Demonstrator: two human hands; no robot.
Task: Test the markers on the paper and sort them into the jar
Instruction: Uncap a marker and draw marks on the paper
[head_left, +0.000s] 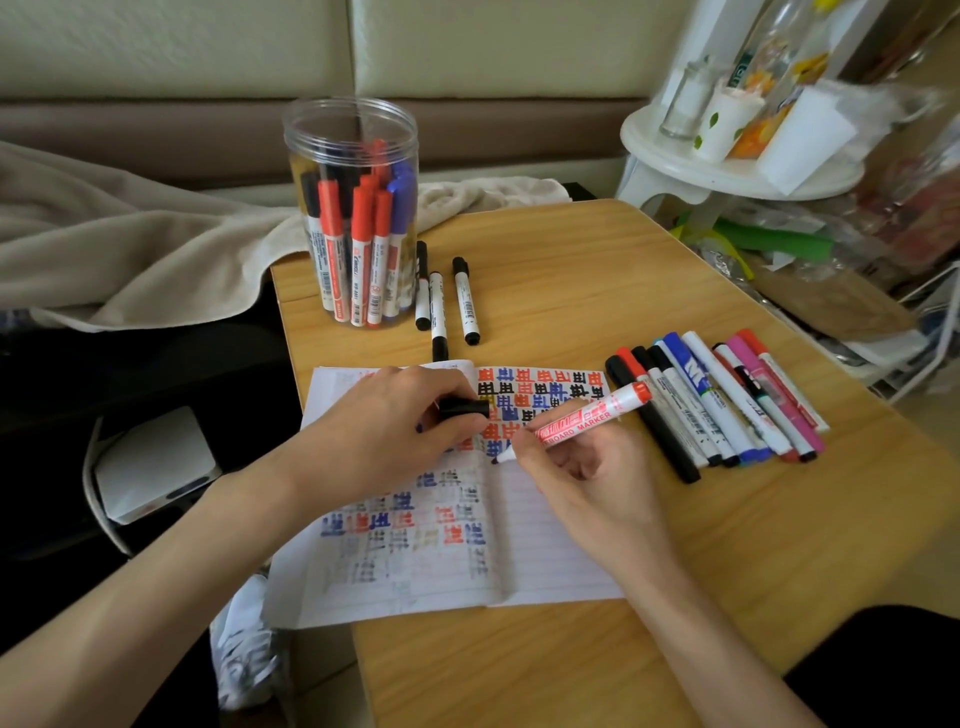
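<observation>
The person sits at a small wooden surface (623, 291) with an open lined notebook (550, 525) lying in front of them, its pages covered in rows of small red, blue and black test characters, bold on the upper right page and fainter on the lower left. The right hand (576, 467) has its fingers curled round a whiteboard marker (587, 418), pinching it near the nib; the barrel is white with red lettering and a red tail end that points toward 2 o'clock, and the dark nib touches the paper close to the notebook's centre fold. The left hand (384, 421) rests on the left page at about 9 o'clock from the nib, its fingers and thumb pinching a black cap (464, 407) that pokes out to the right, near the marker but apart from it. At 11 o'clock on the surface stands a clear plastic jar (353, 208) without a lid, holding upright markers with red, blue and black caps. Just beside its base, at 12 o'clock from the notebook, three black-capped markers (465, 301) lie flat, roughly side by side. At 3 o'clock from the notebook a row of markers (727, 405) lies packed together, touching one another, in black, red, blue, pink and white. Behind the surface's left edge a beige blanket (130, 244) is bunched up, and at 1 o'clock a white round stand (727, 171) carries blurred bottles and cups
</observation>
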